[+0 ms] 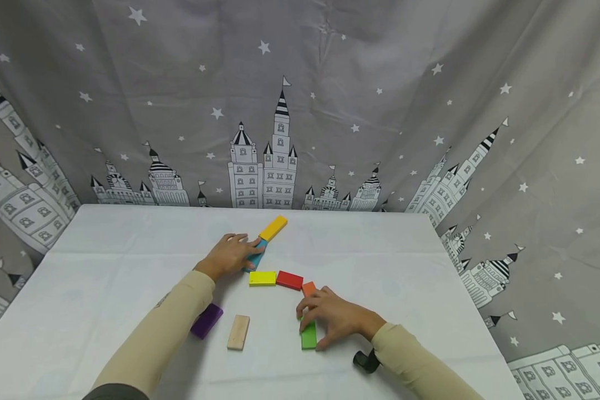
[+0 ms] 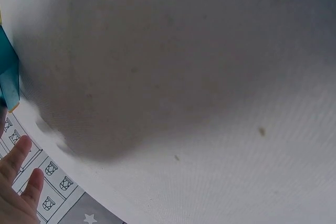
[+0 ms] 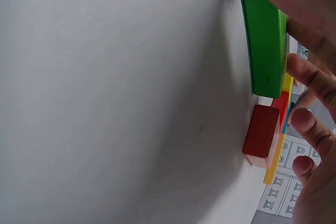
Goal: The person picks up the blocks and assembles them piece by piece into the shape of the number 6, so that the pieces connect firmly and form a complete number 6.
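Observation:
On the white table, my left hand (image 1: 230, 256) pinches a blue block (image 1: 260, 247) between thumb and fingers. The same blue block (image 2: 9, 74) shows at the left edge of the left wrist view, with other fingers spread below it. A yellow-orange block (image 1: 273, 227) meets its far end; a yellow block (image 1: 262, 279) lies near its close end. My right hand (image 1: 337, 314) grips a green block (image 1: 308, 336), thumb on one side and fingertips on the other. Beyond the green block is an orange block (image 1: 308, 289), partly hidden by the fingers. A red block (image 1: 289, 280) bridges yellow and orange.
A purple block (image 1: 207, 321), partly behind the left sleeve, and a plain wooden block (image 1: 238, 333) lie closer to me on the white table (image 1: 145, 233). A black object (image 1: 366, 362) sits by the right wrist. A grey patterned curtain (image 1: 330, 78) hangs behind the table's far edge.

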### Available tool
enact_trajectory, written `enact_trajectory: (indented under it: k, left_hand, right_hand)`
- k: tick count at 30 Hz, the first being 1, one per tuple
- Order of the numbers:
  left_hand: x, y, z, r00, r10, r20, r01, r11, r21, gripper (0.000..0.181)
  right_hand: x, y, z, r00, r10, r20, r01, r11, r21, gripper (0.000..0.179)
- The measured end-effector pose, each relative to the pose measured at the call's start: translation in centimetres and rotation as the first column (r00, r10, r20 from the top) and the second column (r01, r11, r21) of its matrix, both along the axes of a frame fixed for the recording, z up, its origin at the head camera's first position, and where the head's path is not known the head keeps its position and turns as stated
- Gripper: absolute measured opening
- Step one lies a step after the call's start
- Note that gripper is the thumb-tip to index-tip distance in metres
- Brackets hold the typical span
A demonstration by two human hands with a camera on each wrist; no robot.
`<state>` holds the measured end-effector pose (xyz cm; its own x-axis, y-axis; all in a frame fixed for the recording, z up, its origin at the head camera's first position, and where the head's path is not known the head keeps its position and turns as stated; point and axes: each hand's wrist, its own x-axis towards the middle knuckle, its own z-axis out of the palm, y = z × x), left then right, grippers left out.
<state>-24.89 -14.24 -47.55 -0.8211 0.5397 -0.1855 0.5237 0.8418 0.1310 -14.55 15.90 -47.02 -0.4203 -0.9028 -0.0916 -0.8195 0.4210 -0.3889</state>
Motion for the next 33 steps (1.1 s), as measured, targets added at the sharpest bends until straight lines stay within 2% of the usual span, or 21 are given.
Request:
enact_trajectory:
  k: [6,21,33]
  left_hand:
    - [0.1,0.0,0.1,1.0,0.002,0.001,-0.002,1.0,0.006,0.064]
    - [0.0,0.0,-0.1,1.0,0.021,0.011,-0.021,1.0,0.021,0.065]
    - [0.1,0.0,0.0,1.0,0.007,-0.004,-0.007,1.0,0.015,0.064]
  right_hand:
    - [0.0,-0.4,0.0,1.0,-0.004,0.0,0.004,1.0,0.009,0.032]
    - [0.5,-0.7,-0.2,0.995,-0.095,-0.037,0.097,0.995,0.04,0.031]
    - [1.0,-0.7,-0.3,0.985,-0.15,-0.083,0.153,0.988,0.024,0.03]
